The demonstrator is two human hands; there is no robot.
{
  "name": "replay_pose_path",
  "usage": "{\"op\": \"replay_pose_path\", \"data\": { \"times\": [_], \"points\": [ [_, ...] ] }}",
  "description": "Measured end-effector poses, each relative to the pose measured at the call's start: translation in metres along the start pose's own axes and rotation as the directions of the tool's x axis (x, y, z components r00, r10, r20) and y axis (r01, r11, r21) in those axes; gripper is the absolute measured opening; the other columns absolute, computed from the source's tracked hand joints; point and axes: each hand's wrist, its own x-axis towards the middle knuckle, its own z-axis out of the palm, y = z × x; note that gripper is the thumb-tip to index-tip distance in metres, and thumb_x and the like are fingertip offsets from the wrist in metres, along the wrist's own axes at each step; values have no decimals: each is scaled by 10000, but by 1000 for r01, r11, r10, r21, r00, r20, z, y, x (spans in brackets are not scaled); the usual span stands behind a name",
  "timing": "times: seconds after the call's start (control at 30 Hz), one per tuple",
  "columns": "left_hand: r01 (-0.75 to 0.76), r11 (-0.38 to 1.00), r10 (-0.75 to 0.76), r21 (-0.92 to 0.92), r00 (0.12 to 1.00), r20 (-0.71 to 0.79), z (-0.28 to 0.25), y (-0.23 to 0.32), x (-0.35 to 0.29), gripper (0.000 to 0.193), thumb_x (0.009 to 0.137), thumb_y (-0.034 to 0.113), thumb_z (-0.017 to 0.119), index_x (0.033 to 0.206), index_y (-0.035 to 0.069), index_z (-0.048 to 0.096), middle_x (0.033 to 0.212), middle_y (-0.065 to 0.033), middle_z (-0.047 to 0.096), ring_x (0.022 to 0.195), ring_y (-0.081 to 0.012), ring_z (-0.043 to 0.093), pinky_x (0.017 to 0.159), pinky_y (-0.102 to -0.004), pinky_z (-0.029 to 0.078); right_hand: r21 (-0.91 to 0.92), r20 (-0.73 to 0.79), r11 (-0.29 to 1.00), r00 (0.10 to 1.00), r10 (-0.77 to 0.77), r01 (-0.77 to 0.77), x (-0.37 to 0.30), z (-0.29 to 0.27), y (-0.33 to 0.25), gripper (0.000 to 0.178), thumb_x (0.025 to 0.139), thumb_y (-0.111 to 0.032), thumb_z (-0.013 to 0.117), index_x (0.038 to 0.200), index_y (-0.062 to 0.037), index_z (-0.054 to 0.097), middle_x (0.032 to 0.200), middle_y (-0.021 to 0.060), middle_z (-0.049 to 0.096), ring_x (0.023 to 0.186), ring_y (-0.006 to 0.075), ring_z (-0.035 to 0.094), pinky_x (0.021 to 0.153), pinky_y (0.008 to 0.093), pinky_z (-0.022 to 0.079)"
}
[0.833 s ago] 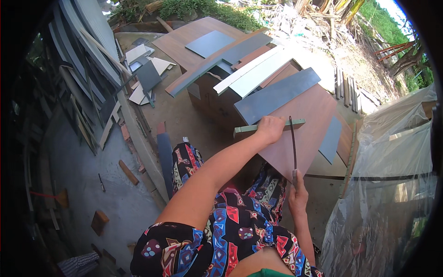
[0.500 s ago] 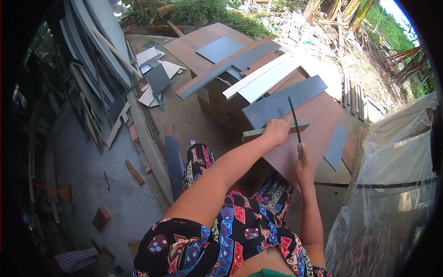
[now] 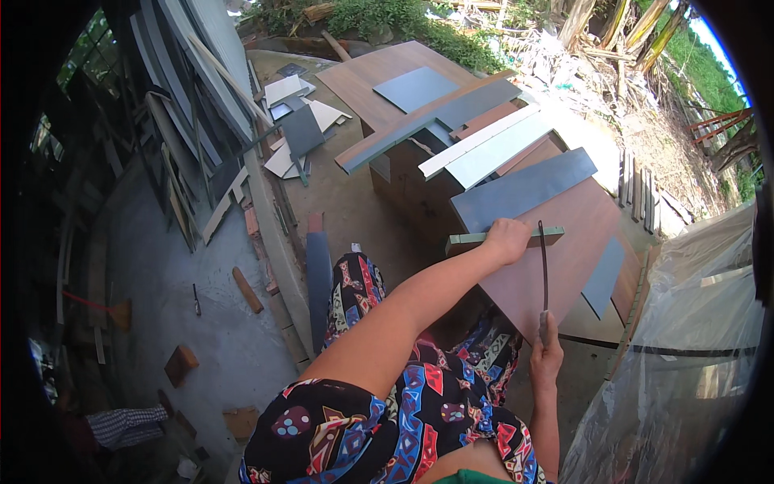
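Observation:
My left hand [image 3: 508, 240] is closed over a narrow board [image 3: 465, 243] with a pale green edge, pressing it on a large brown board [image 3: 516, 284]. In my right hand [image 3: 547, 355] is the handle of a long, thin, dark hand tool [image 3: 545, 278], possibly a file or a saw seen edge-on. Its blade points away from me, and its tip is by the narrow board's right end; whether they touch I cannot tell. Just beyond my left hand lies a blue-grey board [image 3: 526, 190].
White strips [image 3: 500, 145] and a long grey strip [image 3: 427, 121] lie across the boards farther off. Planks lean in a stack [image 3: 189, 89] at the left. Clear plastic sheeting [image 3: 685, 323] hangs at the right. A wood block [image 3: 181, 365] sits on the floor.
My right hand has drawn the tool back toward me, so its tip has come down from beyond the narrow board to its edge. My left hand still holds the board. The whole view has shifted slightly.

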Motion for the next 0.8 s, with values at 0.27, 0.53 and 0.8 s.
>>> {"op": "replay_pose_path", "data": {
  "times": [0.27, 0.53, 0.8],
  "points": [
    [-3, 999, 4, 33, 999, -36, 7, 1, 0, 236, 810, 171, 616, 971, 4, 571, 876, -187, 659, 858, -351, 653, 745, -433, 513, 84, 67, 996, 998, -19, 14, 115, 37, -9, 563, 827, 89, 417, 1374, -44, 403, 1323, 148, 526, 1202, 242, 532, 989, 319, 432],
    [5, 1000, -5, 20, 1000, -23, 1, 2, -3, 222, 812, 172, 615, 947, 3, 566, 884, -184, 659, 865, -347, 651, 749, -433, 511, -79, 94, 997, 996, -2, 10, 49, 6, -10, 540, 843, 76, 431, 1365, -61, 423, 1288, 152, 552, 1159, 271, 564, 937, 354, 466],
    [-15, 1000, 15, -7, 1000, 1, -2, 0, 1, 243, 812, 185, 629, 950, -4, 565, 882, -189, 658, 872, -347, 650, 762, -428, 510, 58, 105, 994, 991, 86, -92, 6, -12, 1, 558, 827, 134, 406, 1365, -15, 413, 1331, 191, 509, 1241, 247, 498, 1019, 327, 399]
  ]
}}
